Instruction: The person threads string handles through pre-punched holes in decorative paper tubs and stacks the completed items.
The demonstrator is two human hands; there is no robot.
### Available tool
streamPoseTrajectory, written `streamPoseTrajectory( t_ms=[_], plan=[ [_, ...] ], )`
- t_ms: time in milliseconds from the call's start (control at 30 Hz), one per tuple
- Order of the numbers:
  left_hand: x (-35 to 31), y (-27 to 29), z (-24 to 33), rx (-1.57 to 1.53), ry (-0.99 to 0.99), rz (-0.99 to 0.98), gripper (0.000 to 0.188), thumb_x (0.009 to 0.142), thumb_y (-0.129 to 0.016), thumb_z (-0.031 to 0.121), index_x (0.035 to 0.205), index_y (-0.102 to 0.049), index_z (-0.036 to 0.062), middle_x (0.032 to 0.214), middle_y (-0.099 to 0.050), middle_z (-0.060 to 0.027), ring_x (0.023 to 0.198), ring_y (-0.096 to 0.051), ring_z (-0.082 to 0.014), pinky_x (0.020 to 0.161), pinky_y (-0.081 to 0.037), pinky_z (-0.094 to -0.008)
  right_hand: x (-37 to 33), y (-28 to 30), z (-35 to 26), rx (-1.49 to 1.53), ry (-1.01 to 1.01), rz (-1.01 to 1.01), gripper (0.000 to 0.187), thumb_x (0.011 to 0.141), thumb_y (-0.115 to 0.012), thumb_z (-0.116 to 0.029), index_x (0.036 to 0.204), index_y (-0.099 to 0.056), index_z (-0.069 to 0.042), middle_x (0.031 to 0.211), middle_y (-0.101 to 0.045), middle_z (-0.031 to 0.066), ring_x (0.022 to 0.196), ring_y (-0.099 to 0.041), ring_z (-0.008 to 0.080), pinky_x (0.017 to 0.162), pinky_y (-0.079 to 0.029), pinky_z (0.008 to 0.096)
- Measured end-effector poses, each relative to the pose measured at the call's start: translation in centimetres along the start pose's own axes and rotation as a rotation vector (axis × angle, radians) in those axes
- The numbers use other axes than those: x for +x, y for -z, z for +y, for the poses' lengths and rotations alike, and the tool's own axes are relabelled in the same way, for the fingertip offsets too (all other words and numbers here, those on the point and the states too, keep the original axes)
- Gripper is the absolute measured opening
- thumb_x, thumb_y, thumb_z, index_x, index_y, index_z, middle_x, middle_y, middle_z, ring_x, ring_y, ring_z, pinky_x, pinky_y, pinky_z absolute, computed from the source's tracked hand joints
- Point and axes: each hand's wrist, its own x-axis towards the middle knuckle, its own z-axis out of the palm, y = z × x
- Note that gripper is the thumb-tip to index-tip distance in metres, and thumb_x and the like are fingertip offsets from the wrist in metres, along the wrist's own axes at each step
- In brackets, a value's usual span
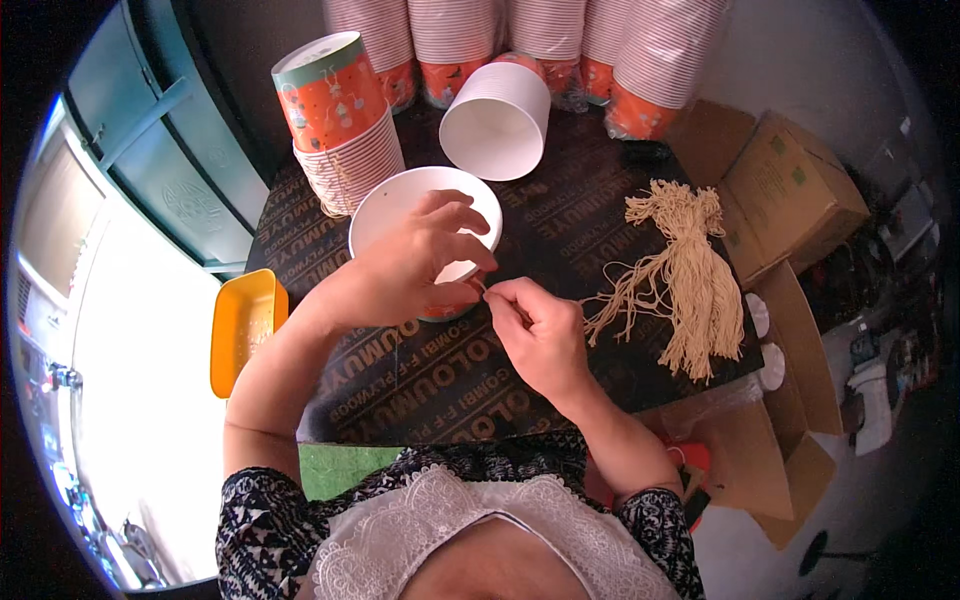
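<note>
A paper bucket (375,222) with a white inside and an orange printed outer wall stands upright in front of me. My left hand (420,255) reaches across its mouth, fingers curved and spread apart, the thumb low by the near-right rim. Just right of that rim, my right hand (540,330) is closed in a pinch on a thin cord end (484,287), which runs toward my left thumb. Fingers cover much of the cord, so its full path is hidden. To the right lies a bundle of beige cords (695,290), with loose strands trailing toward my right hand.
An upside-down stack of orange printed buckets (335,110) stands back left. Another white bucket (495,125) lies tipped, its mouth toward me. Plastic-wrapped bucket stacks (455,40) line the back. A yellow tray (228,335) sits off the left edge; cardboard boxes (790,190) are at right.
</note>
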Motion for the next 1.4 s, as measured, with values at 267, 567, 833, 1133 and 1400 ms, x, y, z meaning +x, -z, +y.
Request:
streamPoseTrajectory(
  t_ms=[267, 567, 833, 1133, 1400],
  plan=[
    [0.1, 0.0, 0.2, -0.077, 0.009, -0.038, 0.01, 0.072, -0.07, 0.01, 0.08, -0.066, 0.0041, 0.114, -0.059, -0.0105, 0.123, -0.042, -0.0331, 0.101, -0.036, -0.0424, -0.1, 0.1, -0.2, 0.026, 0.038, 0.014, 0.006, 0.082, -0.062, -0.004, 0.086, -0.064, 0.0, 0.068, -0.064, 0.0155, 0.059, -0.067, 0.0221, 0.05, -0.047, 0.0306],
    [0.1, 0.0, -1.2, -0.084, 0.119, 0.096, 0.012, 0.081, -0.064, 0.005, 0.09, -0.065, -0.003, 0.109, -0.06, -0.0131, 0.111, -0.052, -0.0285, 0.095, -0.042, -0.0381, -0.1, -0.3, 1.2, 0.053, -0.013, 0.045, 0.005, 0.083, -0.061, 0.0, 0.08, -0.062, 0.003, 0.056, -0.055, 0.0024, 0.054, -0.047, 0.0016, 0.046, -0.036, 0.0222],
    [0.1, -0.1, -1.5, -0.155, 0.321, 0.066, 0.012, 0.086, -0.061, 0.008, 0.089, -0.066, -0.0032, 0.096, -0.064, -0.0144, 0.098, -0.057, -0.0246, 0.084, -0.047, -0.0358, 0.3, -0.6, 1.8, 0.032, -0.054, 0.014, 0.007, 0.081, -0.061, -0.004, 0.076, -0.059, 0.001, 0.059, -0.058, 0.0112, 0.05, -0.059, 0.0157, 0.047, -0.043, 0.0297],
    [-0.2, 0.2, -0.3, -0.02, 0.045, 0.046, 0.021, 0.072, -0.073, 0.009, 0.092, -0.067, 0.0072, 0.112, -0.058, -0.0103, 0.117, -0.049, -0.0318, 0.099, -0.04, -0.0425, 0.2, 0.0, 0.9, 0.136, -0.079, -0.053, 0.004, 0.082, -0.06, -0.002, 0.08, -0.061, 0.002, 0.06, -0.059, 0.0068, 0.055, -0.055, 0.0067, 0.048, -0.043, 0.0259],
    [-0.5, 0.0, 0.2, -0.019, -0.019, -0.004, 0.021, 0.068, -0.077, 0.015, 0.084, -0.066, 0.0081, 0.116, -0.056, -0.0094, 0.127, -0.04, -0.0333, 0.104, -0.034, -0.0465, -0.1, 0.3, -0.5, 0.196, -0.061, -0.088, 0.006, 0.085, -0.059, -0.001, 0.081, -0.062, 0.003, 0.06, -0.051, -0.0043, 0.056, -0.041, 0.0005, 0.048, -0.034, 0.0202]
  ],
)
